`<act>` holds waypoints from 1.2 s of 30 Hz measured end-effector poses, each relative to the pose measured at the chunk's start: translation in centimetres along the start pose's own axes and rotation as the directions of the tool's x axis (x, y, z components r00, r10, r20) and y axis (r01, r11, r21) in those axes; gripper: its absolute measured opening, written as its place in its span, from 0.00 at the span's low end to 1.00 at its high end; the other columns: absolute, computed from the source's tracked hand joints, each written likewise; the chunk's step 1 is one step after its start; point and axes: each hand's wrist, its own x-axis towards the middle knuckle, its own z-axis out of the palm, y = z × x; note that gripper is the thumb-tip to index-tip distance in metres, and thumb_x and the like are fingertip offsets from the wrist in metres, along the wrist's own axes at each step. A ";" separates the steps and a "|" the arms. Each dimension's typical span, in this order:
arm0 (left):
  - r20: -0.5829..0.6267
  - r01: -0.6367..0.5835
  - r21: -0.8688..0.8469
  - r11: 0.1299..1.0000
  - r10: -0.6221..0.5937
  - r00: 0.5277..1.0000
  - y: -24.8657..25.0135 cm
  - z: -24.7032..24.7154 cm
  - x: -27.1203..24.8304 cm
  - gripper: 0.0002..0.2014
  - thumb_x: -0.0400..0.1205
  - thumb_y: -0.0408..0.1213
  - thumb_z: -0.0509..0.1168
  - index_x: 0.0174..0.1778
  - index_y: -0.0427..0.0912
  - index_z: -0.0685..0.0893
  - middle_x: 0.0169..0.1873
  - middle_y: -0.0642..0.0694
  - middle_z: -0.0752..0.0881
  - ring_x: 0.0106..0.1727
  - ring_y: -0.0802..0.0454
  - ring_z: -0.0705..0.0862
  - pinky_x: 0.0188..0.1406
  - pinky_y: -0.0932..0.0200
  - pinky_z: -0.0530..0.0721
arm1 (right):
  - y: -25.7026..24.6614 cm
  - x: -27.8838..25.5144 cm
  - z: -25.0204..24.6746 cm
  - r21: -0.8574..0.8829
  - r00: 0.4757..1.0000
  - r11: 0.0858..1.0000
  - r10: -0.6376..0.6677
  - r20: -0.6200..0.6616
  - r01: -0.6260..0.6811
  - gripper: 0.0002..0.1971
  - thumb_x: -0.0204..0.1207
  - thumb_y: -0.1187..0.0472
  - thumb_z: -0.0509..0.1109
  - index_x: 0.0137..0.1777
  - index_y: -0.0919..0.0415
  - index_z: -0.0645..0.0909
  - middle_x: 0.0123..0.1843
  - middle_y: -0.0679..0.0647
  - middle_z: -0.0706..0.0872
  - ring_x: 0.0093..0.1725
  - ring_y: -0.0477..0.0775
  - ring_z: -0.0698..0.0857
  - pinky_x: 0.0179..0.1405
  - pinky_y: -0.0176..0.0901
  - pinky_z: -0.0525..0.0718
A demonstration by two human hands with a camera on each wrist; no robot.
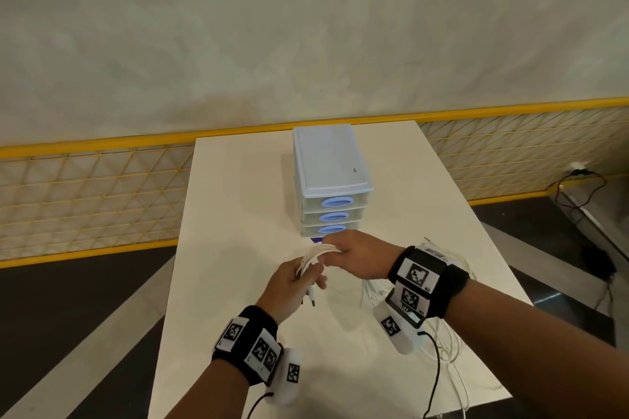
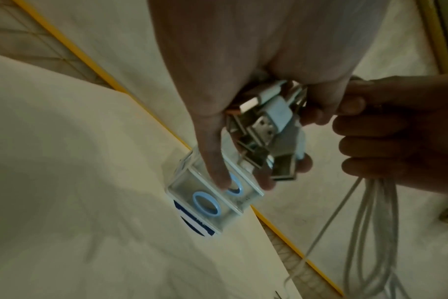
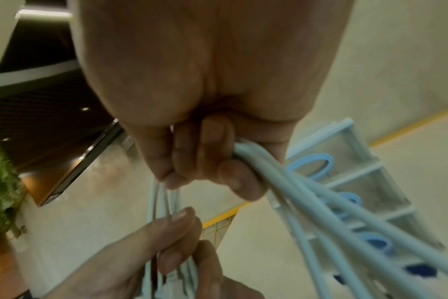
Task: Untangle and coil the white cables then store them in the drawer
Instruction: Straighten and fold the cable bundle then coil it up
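Observation:
A bundle of white cables (image 1: 315,257) is held above the table in front of the drawer unit (image 1: 332,180). My left hand (image 1: 299,277) grips the end of the bundle where several USB plugs (image 2: 269,125) stick out past its palm. My right hand (image 1: 342,253) has its fingers curled round the cable strands (image 3: 307,202) just beyond the left hand. Loops of the cables (image 2: 371,232) hang below the right hand (image 2: 366,131). All three drawers, each with a blue oval handle (image 1: 337,202), are shut.
The white table (image 1: 238,197) carries more loose white cable (image 1: 449,354) at its right edge under my right forearm. A yellow mesh fence (image 1: 85,197) runs behind the table. A purple label (image 1: 316,240) lies at the drawer unit's foot.

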 end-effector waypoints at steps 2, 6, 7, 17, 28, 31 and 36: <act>0.026 0.061 -0.071 0.996 -0.059 0.998 -0.5 0.2 0.1 0.18 0.73 0.56 0.64 0.34 0.43 0.82 0.32 0.47 0.90 0.45 0.42 0.89 0.37 0.56 0.77 | 0.4 0.1 0.4 0.064 0.996 0.997 0.037 -0.078 -0.032 0.08 0.79 0.60 0.62 0.38 0.56 0.76 0.35 0.44 0.78 0.36 0.42 0.77 0.43 0.38 0.74; 0.030 0.099 -0.160 0.982 -0.095 0.995 -0.8 0.7 0.3 0.17 0.67 0.48 0.73 0.26 0.41 0.75 0.20 0.43 0.81 0.30 0.45 0.84 0.44 0.42 0.83 | 0.1 0.1 0.8 0.283 0.986 0.951 0.148 -0.072 -0.122 0.10 0.74 0.60 0.65 0.31 0.55 0.74 0.27 0.46 0.74 0.27 0.45 0.73 0.34 0.41 0.73; 0.022 0.107 -0.175 0.979 -0.105 0.994 -0.8 0.7 0.3 0.18 0.63 0.44 0.76 0.24 0.41 0.73 0.19 0.45 0.76 0.27 0.45 0.81 0.46 0.38 0.84 | -0.3 0.1 0.8 0.333 0.987 0.934 0.153 -0.053 -0.127 0.10 0.73 0.60 0.65 0.30 0.56 0.74 0.26 0.47 0.74 0.27 0.47 0.73 0.34 0.42 0.72; -0.023 -0.109 0.094 0.990 0.112 0.993 0.4 1.6 0.8 0.26 0.56 0.46 0.85 0.39 0.48 0.76 0.21 0.59 0.74 0.24 0.64 0.70 0.27 0.73 0.68 | -1.2 1.2 1.3 0.594 0.961 0.802 0.210 -0.178 -0.065 0.23 0.78 0.51 0.66 0.21 0.55 0.71 0.18 0.45 0.73 0.22 0.49 0.69 0.28 0.40 0.70; -0.023 -0.076 0.054 0.996 0.078 0.997 0.9 3.2 1.1 0.05 0.73 0.35 0.72 0.34 0.49 0.83 0.25 0.57 0.84 0.29 0.61 0.80 0.33 0.65 0.76 | -1.6 1.9 1.7 0.608 0.908 0.793 0.287 -0.304 -0.047 0.27 0.72 0.55 0.73 0.16 0.55 0.65 0.20 0.52 0.64 0.17 0.46 0.65 0.20 0.35 0.69; -0.034 -0.068 0.025 0.997 0.068 0.997 1.0 3.2 1.2 0.04 0.73 0.38 0.71 0.39 0.43 0.85 0.28 0.52 0.86 0.31 0.57 0.83 0.33 0.59 0.78 | -1.7 2.2 1.7 0.543 0.895 0.839 0.266 -0.357 -0.033 0.28 0.71 0.55 0.74 0.16 0.56 0.62 0.22 0.53 0.61 0.20 0.48 0.63 0.24 0.39 0.68; -0.017 -0.072 0.034 0.997 0.072 0.997 1.8 2.8 1.3 0.07 0.74 0.32 0.73 0.44 0.47 0.83 0.34 0.53 0.87 0.36 0.64 0.85 0.35 0.68 0.80 | -2.2 2.3 1.8 0.320 0.861 0.947 0.192 -0.470 -0.036 0.25 0.73 0.52 0.71 0.17 0.55 0.67 0.19 0.47 0.67 0.21 0.44 0.69 0.28 0.35 0.69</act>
